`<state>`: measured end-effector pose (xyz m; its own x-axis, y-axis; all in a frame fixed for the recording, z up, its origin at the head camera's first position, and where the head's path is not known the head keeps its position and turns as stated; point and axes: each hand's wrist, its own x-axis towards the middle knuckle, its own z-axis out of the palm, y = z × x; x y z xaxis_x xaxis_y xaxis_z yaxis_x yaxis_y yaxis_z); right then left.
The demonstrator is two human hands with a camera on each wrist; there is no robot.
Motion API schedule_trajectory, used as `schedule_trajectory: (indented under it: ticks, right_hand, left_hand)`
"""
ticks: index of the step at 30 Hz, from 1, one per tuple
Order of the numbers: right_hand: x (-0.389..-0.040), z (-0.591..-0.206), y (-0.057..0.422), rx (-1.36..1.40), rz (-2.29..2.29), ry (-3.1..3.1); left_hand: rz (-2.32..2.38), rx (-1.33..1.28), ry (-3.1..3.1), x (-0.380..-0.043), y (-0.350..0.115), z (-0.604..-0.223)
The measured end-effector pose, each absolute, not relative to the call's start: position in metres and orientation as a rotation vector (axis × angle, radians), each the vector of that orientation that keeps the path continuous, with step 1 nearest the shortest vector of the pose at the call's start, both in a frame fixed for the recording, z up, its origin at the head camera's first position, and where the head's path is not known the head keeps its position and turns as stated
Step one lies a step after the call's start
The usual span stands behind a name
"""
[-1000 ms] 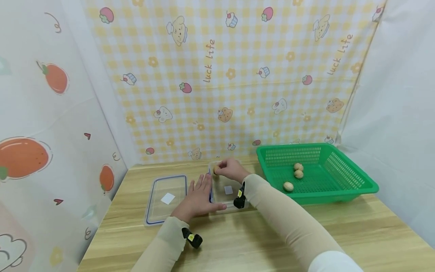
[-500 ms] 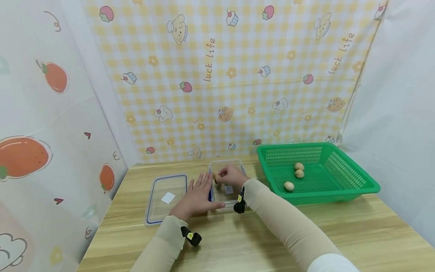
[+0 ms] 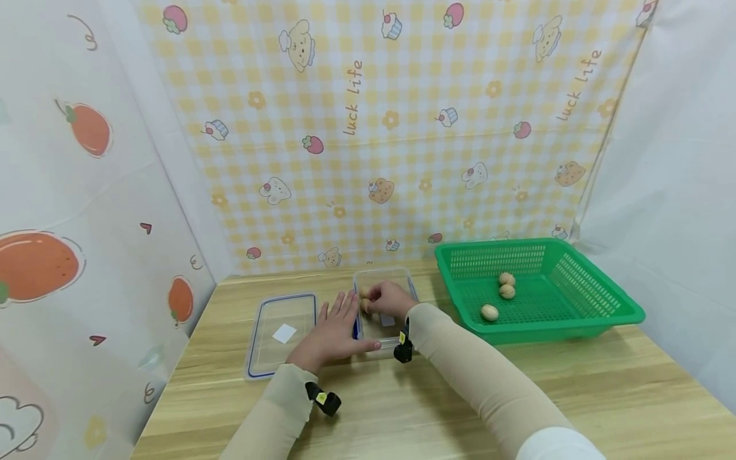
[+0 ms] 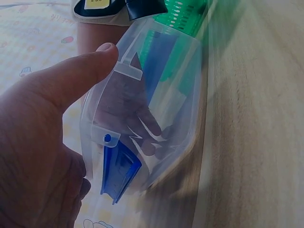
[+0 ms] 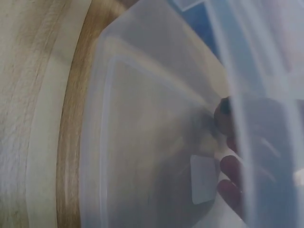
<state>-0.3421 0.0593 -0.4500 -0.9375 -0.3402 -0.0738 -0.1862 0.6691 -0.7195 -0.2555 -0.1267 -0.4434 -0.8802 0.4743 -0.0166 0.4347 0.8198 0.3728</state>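
Note:
A clear plastic food box point(image 3: 384, 349) with blue side clips stands on the table. Spread along its left side is my left hand point(image 3: 330, 335), fingers straight, with the thumb point(image 4: 102, 59) at the front rim. My right hand point(image 3: 392, 299) reaches down inside the box, fingers bent. Its fingertips pinch a walnut point(image 3: 365, 306) near the left wall; the walnut point(image 5: 223, 117) shows partly in the right wrist view. Just behind it, another brown patch shows beside the fingers, mostly hidden. A white label point(image 5: 203, 179) lies on the box's floor.
The box's clear lid point(image 3: 269, 351), with a blue seal, lies flat to the left of the left hand. A green basket point(image 3: 546, 333) on the right holds several walnuts point(image 3: 490, 312). A patterned cloth point(image 3: 391, 153) hangs behind the table.
Inside the box, my right hand has come from the back left corner toward the front with its fingers at the walnut. My left hand stays at the box's side.

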Motion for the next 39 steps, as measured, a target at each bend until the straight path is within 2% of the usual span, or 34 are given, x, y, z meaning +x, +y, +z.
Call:
schedule_trajectory:
  ticks: [15,23,32,39]
  right_hand:
    - [-0.345,-0.453,0.058,-0.359,-1.118,2.771]
    - [-0.344,-0.421,0.067,-0.360,-1.125,2.808]
    - [-0.356,-0.356,0.124,-0.366,-1.215,2.852]
    - [-0.358,-0.329,0.186,-0.349,-1.201,2.944]
  left_hand:
    - [0.557,0.742,2.891,-0.257,-0.125,-0.444]
    - [0.566,0.736,2.898,-0.258,-0.124,-0.447]
    - [0.528,0.734,2.922,-0.257,-0.125,-0.448]
    - [0.510,0.736,2.915,-0.256,-0.124,-0.448]
